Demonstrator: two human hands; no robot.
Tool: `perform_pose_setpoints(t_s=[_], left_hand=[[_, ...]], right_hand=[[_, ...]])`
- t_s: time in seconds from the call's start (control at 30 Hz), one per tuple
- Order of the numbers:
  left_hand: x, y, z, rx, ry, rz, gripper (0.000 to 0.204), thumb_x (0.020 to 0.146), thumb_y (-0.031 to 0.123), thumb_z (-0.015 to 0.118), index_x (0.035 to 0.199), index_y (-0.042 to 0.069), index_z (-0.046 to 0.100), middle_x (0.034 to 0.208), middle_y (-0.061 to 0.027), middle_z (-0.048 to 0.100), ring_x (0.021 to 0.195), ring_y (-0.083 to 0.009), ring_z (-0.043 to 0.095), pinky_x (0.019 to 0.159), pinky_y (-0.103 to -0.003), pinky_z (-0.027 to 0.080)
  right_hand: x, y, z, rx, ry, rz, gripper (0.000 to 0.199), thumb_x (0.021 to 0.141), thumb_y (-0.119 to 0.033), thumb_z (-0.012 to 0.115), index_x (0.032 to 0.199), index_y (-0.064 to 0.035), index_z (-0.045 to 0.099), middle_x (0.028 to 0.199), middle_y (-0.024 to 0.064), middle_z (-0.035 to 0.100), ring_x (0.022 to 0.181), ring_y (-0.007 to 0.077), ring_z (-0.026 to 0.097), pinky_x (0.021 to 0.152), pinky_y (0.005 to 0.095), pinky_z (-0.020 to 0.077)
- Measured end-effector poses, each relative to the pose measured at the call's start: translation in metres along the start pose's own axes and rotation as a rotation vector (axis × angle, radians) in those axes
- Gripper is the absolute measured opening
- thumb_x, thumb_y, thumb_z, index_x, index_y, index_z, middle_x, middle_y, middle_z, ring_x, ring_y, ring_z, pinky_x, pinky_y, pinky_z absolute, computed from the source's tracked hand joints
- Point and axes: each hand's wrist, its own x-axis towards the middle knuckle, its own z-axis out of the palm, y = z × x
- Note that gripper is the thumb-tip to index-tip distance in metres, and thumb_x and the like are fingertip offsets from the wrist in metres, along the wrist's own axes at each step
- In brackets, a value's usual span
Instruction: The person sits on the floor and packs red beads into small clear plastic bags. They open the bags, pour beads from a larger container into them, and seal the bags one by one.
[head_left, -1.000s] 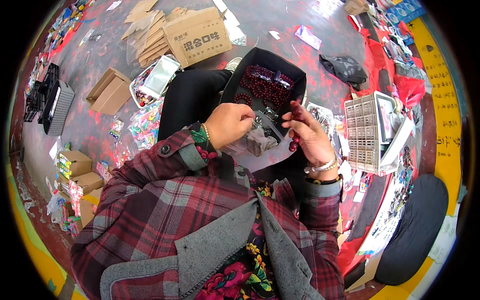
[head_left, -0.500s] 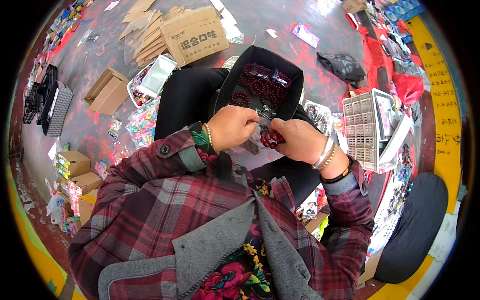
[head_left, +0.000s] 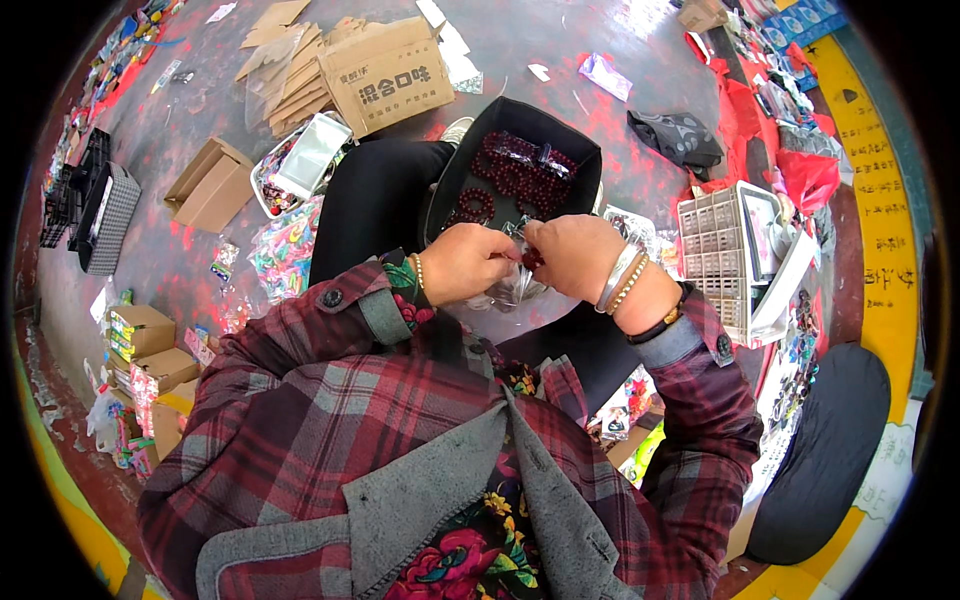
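My left hand [head_left: 465, 262] is closed, its fingertips pinching a clear plastic bag [head_left: 515, 290] that hangs over my lap. Against the bag's upper edge is my right hand [head_left: 578, 258], fingers bent around a dark red bead bracelet [head_left: 533, 262]. Most of that bracelet is hidden behind the fingers and the plastic. Just beyond both hands stands a black open box [head_left: 520, 118] between my knees. Inside it lie a pile of dark red bead bracelets [head_left: 522, 180], some under clear wrapping, and a separate bead bracelet [head_left: 475, 205] near the left wall.
Flattened cardboard [head_left: 290, 75] and a brown carton [head_left: 385, 85] lie ahead to the left. A white basket [head_left: 305, 165] and an open carton [head_left: 208, 185] sit left. To the right are a white plastic crate [head_left: 712, 262], a dark grey bag [head_left: 676, 138] and a black cushion [head_left: 825, 460].
My right hand has shifted slightly left and up, bringing the bracelet to the bag's opening, where less of it shows. The left hand has dropped a little, still pinching the bag.
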Motion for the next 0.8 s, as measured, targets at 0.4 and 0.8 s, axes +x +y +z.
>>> perform_pose_setpoints(t_s=[0.4,0.8], left_hand=[[0.003,-0.010,-0.008,-0.175,0.143,-0.021,0.024,0.078,0.011,0.054,0.098,0.002,0.065,0.082,-0.0148,0.065,0.075,-0.0241,0.063,0.068,-0.031,0.049],[0.006,-0.029,0.024,0.145,0.075,0.078,0.017,0.083,0.018,0.054,0.090,0.006,0.064,0.077,-0.0155,0.063,0.070,-0.0293,0.063,0.063,-0.035,0.048]], right_hand=[[-0.026,0.023,-0.018,1.325,0.068,0.077,0.019,0.092,-0.009,0.046,0.106,-0.0039,0.057,0.091,0.0046,0.062,0.068,0.0095,0.058,0.051,0.0189,0.0438],[0.003,-0.033,0.083,1.890,0.721,0.391,0.021,0.092,-0.013,0.051,0.110,-0.0027,0.053,0.091,0.0065,0.064,0.054,0.0058,0.050,0.045,0.0160,0.0371]])
